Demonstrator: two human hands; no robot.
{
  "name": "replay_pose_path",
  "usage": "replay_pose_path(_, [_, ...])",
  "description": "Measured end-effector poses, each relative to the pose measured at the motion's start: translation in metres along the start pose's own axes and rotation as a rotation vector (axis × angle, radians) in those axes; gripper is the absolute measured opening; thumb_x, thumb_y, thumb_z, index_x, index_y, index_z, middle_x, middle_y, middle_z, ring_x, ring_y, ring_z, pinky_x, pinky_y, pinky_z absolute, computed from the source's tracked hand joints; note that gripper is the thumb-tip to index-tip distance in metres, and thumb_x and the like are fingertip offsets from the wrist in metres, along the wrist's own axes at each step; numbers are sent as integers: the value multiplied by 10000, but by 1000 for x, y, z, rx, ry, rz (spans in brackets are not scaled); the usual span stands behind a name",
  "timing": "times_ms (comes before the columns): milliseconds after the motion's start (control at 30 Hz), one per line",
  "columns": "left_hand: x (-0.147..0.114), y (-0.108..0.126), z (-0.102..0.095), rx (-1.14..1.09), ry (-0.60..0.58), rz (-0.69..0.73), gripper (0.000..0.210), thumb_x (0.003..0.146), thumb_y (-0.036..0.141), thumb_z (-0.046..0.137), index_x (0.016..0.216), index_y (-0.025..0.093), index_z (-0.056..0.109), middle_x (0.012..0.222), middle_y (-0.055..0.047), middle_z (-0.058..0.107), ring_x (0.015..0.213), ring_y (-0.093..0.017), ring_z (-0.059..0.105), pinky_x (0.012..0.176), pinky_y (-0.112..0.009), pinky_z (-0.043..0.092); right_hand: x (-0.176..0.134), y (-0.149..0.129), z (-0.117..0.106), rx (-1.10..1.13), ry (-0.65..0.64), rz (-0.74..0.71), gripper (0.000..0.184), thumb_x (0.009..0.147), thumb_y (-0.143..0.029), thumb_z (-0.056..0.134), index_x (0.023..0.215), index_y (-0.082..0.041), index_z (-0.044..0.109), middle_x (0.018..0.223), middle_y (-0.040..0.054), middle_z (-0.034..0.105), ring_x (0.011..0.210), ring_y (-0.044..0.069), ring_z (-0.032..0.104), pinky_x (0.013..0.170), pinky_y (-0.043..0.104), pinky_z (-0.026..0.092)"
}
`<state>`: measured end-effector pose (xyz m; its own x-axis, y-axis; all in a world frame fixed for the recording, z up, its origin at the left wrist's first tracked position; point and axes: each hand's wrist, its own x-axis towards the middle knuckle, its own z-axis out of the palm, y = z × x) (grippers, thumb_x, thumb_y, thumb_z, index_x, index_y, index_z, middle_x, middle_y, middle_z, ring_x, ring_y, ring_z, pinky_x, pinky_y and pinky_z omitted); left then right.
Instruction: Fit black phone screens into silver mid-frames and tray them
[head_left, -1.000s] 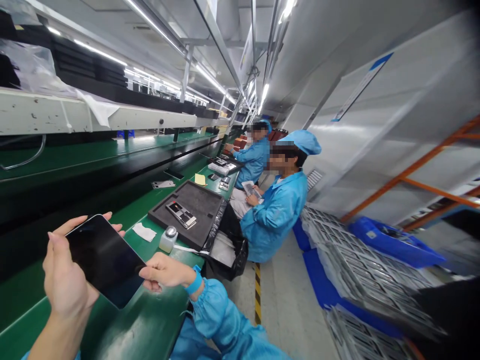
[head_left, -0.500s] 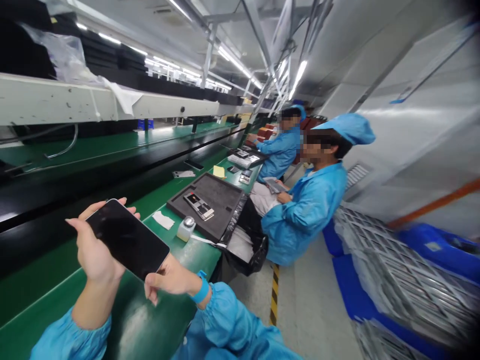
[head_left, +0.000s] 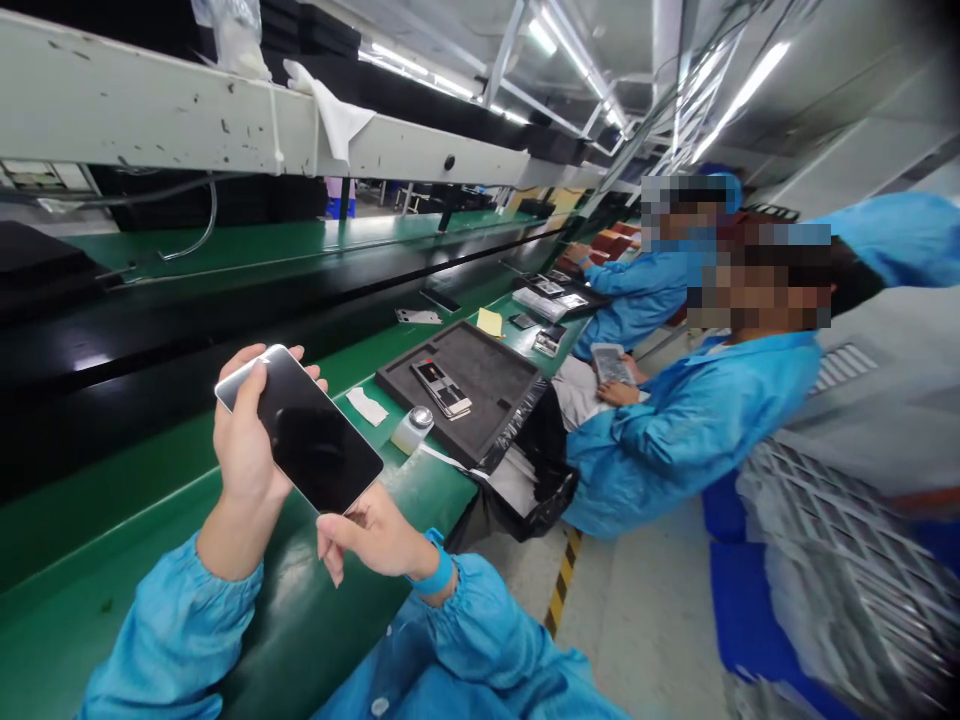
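Note:
A smartphone (head_left: 319,430) with a dark screen and a pale metal frame lies tilted across both hands, above the green bench. My left hand (head_left: 247,440) wraps its far-left end, the thumb lying over the edge of the screen and the fingertips showing behind. At the near lower corner, my right hand (head_left: 379,535) grips it with the thumb by the edge; some of its fingers are hidden under the phone. A blue band (head_left: 439,565) circles the right wrist. Beyond the phone lie a crumpled white wipe (head_left: 367,406) and a small dispenser bottle (head_left: 412,430) with a metal top.
A dark foam tray (head_left: 495,375) holds an opened phone (head_left: 442,388). Past it lie a yellow pad (head_left: 490,322) and phone parts (head_left: 551,340). A black plastic bag (head_left: 551,490) hangs at the bench edge. Co-workers in blue sit to the right; the nearer person's hand (head_left: 619,393) holds a phone-shaped item.
The view has swung left, shifting the scene rightward. My left thumb has come down from beside the phone onto its screen edge. Both hands still hold the phone.

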<state>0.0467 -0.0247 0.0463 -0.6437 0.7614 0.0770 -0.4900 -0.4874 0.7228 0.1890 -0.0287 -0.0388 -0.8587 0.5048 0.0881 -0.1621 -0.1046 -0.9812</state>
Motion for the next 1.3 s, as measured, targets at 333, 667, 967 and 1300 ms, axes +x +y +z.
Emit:
replay_pose_path(333, [2, 11, 0, -9, -23, -56, 230, 892, 310, 752, 1079, 234, 642, 992, -60, 809, 819, -224, 794, 743, -356, 684, -11, -21, -30, -32, 156, -82, 689, 965, -766, 553, 628, -169, 622, 476, -9, 517, 408, 131, 509, 459, 276, 391])
replay_pose_path(667, [4, -3, 0, 16, -8, -109, 362, 995, 587, 637, 1071, 234, 667, 1021, -93, 795, 794, -247, 800, 729, -371, 674, -7, 5, -24, 16, 224, -73, 754, 886, -881, 564, 518, -243, 404, 406, -61, 361, 348, 87, 353, 403, 247, 286])
replay_pose_path(967, [64, -39, -22, 108, 113, -36, 617, 974, 784, 506, 1123, 211, 680, 1004, -146, 789, 809, -300, 789, 756, -477, 667, -33, 5, -105, -419, 608, -108, 768, 913, -921, 413, 774, -195, 622, 533, -32, 514, 490, 130, 501, 545, 273, 436])
replay_pose_path(1300, [196, -162, 57, 198, -22, -108, 402, 1101, 493, 527, 1143, 125, 684, 1007, -77, 724, 855, -191, 730, 784, -380, 632, -40, 4, -261, -828, 1056, -13, 463, 966, -582, 565, 1034, -143, 693, 1113, 181, 703, 1127, 314, 653, 1051, 488, 492])
